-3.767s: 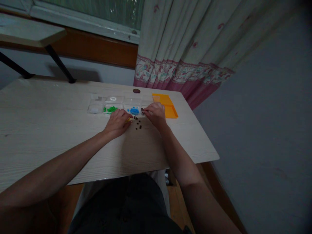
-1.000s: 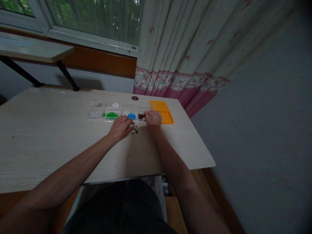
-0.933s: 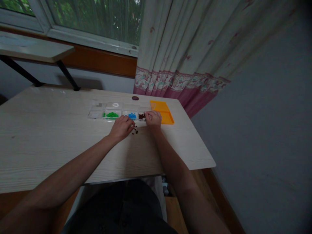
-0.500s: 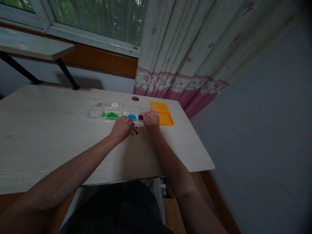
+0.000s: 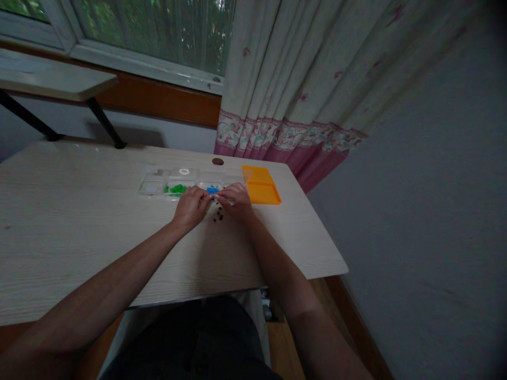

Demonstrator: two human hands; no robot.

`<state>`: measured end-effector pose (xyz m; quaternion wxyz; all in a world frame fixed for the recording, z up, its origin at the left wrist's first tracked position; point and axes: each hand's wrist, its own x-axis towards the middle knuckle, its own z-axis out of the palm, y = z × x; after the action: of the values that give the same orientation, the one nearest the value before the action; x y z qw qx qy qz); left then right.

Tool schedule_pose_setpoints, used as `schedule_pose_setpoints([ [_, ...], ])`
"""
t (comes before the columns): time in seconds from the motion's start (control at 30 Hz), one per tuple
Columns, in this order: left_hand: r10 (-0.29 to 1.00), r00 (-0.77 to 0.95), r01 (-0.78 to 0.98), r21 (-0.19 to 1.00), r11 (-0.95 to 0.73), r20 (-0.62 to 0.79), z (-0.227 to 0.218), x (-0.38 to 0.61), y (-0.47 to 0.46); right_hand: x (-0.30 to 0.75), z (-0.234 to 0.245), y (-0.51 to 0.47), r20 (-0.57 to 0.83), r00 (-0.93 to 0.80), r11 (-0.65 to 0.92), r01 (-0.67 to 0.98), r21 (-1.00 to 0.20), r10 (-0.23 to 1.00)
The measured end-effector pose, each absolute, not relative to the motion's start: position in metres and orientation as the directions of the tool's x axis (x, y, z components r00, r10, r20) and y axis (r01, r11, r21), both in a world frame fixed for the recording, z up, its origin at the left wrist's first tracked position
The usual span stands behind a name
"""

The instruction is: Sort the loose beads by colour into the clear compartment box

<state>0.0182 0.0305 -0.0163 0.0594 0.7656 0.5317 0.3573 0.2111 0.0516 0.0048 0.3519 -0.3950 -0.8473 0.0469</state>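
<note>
My left hand [image 5: 191,205] and my right hand [image 5: 236,201] meet fingertip to fingertip on the pale wooden table [image 5: 79,227], both curled in a pinch. What they pinch is too small to make out. Several small dark brown beads [image 5: 217,215] lie loose on the table just below the fingertips. Right behind the hands sits a clear compartment box [image 5: 158,182] with green beads [image 5: 177,188] and blue beads [image 5: 213,189] in separate cells. My right hand hides the cell at the box's right end.
An orange plastic lid [image 5: 260,184] lies to the right of the box. A dark round hole [image 5: 217,161] marks the table's back edge. A flowered curtain [image 5: 301,84] hangs behind, a window at the back left, a grey wall on the right.
My right hand has left the box's right cell and come left and toward me, meeting my left hand above the loose brown beads. Fewer beads lie loose than 3.8 s ago.
</note>
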Motion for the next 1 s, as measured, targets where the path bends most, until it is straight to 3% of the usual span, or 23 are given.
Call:
schedule_pose_setpoints([
  [0.27, 0.887, 0.072, 0.671, 0.636, -0.381, 0.455, -0.017, 0.018, 0.032, 0.207, -0.001, 0.056, 0.529, -0.466, 0.687, 0.627, -0.368, 0.709],
  [0.57, 0.884, 0.101, 0.652, 0.641, -0.405, 0.456, -0.016, 0.019, 0.032, 0.208, 0.001, 0.054, 0.530, -0.449, 0.672, 0.645, -0.364, 0.719],
  [0.67, 0.886, 0.106, 0.659, 0.635, -0.403, 0.452, -0.016, 0.016, 0.034, 0.215, 0.003, 0.058, 0.540, -0.324, 0.571, 0.725, -0.386, 0.777],
  [0.83, 0.866, 0.222, 0.738, 0.504, -0.449, 0.447, -0.017, 0.014, 0.034, 0.231, 0.000, 0.068, 0.517, -0.050, 0.310, 0.848, -0.431, 0.854],
  [1.0, 0.846, 0.332, 0.802, 0.349, -0.486, 0.417, -0.017, 0.019, 0.026, 0.235, -0.009, 0.073, 0.463, 0.001, 0.211, 0.889, -0.407, 0.887],
])
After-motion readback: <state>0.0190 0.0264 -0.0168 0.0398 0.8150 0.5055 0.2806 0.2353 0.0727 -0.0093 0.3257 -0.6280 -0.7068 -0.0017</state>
